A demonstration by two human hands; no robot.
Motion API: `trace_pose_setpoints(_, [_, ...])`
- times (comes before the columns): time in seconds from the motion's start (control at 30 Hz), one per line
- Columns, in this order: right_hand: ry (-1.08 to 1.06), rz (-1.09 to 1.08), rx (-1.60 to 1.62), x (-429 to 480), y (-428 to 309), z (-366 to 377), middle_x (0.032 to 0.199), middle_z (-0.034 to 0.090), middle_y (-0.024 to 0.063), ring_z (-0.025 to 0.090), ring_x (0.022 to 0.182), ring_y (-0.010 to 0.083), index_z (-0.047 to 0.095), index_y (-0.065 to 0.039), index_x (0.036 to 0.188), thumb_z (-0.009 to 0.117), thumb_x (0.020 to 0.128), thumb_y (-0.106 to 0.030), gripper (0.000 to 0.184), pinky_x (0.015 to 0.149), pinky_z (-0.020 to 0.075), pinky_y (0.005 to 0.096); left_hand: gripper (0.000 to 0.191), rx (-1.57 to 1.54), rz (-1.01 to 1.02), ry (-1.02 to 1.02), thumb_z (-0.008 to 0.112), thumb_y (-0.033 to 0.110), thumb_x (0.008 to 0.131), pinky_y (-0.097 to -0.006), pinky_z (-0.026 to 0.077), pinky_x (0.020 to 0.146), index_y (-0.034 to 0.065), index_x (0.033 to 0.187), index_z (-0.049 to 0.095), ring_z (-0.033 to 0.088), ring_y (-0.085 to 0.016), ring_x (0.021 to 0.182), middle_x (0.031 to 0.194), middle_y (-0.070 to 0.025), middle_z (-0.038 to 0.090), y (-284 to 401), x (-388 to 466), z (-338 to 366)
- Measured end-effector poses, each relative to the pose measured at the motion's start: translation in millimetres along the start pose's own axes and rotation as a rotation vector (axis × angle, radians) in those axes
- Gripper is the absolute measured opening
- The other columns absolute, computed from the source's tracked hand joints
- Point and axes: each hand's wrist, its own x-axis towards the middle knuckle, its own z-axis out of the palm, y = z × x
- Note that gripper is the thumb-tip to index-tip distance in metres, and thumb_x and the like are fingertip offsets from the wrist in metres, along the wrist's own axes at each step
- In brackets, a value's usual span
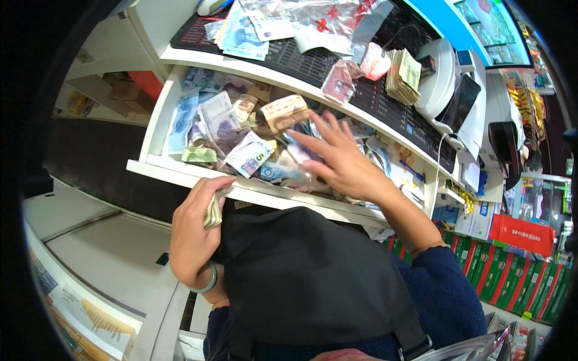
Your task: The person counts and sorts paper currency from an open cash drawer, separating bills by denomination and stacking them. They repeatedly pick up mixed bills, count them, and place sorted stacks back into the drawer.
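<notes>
My left hand (195, 228), with a bangle (208, 279) at the wrist, grips a folded wad of yellow-green banknotes (213, 212) at the drawer's front edge. Over the pulled-out white drawer (176, 173) my right hand (347, 160) reaches with its fingers spread; no note is visibly gripped in it. Loose banknotes fill the drawer in a jumbled heap. By the right fingertips lies a brownish note (285, 113). Farther left are a violet-grey note (219, 115), a note marked 5 (249, 154), a small green note (199, 155) and blue notes (183, 122).
Above the drawer, a dark printed desk mat (289, 67) bears blue notes (244, 36), clear plastic bags (316, 18), a crumpled purplish note (341, 81) and a thick banknote stack (403, 76). A white device (435, 76) stands beside a monitor (487, 31). Green-and-red boxes (505, 280) line the right.
</notes>
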Motion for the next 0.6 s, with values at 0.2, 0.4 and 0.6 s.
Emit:
trace_pose_setpoints(0.2, [-0.006, 0.562, 0.254, -57, 72, -12, 0.151, 0.042, 0.0367, 0.037, 0.146, 0.0475, 0.036, -0.004, 0.157, 0.06, 0.096, -0.059, 0.085, 0.121, 0.0299, 0.0464, 0.028, 0.022, 0.012, -0.018, 0.055, -0.006, 0.097, -0.0293, 0.046, 0.067, 0.0005, 0.122, 0.064, 0.054, -0.016, 0.071, 0.1, -0.0121, 0.065, -5, 0, 0])
trace_pose_setpoints(0.4, [-0.009, 0.083, 0.246, -33, 66, 21, 0.139, 0.053, 0.0298, 0.054, 0.126, 0.0467, 0.023, -0.017, 0.162, 0.089, 0.073, -0.025, 0.111, 0.107, 0.0445, 0.0532, 0.027, 0.011, -0.053, -0.015, 0.054, -0.004, 0.099, -0.0289, 0.048, 0.07, -0.0007, 0.124, 0.063, 0.056, -0.015, 0.073, 0.106, -0.012, 0.068, 3, 0, 2])
trace_pose_setpoints(0.6, [0.353, 0.124, 0.126, -12, 67, 20, 0.099, 0.063, 0.0261, 0.062, 0.097, 0.0468, 0.053, -0.003, 0.13, 0.067, 0.093, -0.014, 0.041, 0.082, 0.0499, 0.0535, 0.03, 0.041, 0.008, 0.191, 0.056, -0.007, 0.095, -0.0285, 0.05, 0.071, -0.0015, 0.124, 0.063, 0.061, -0.018, 0.074, 0.108, -0.0143, 0.073, 22, -11, 10])
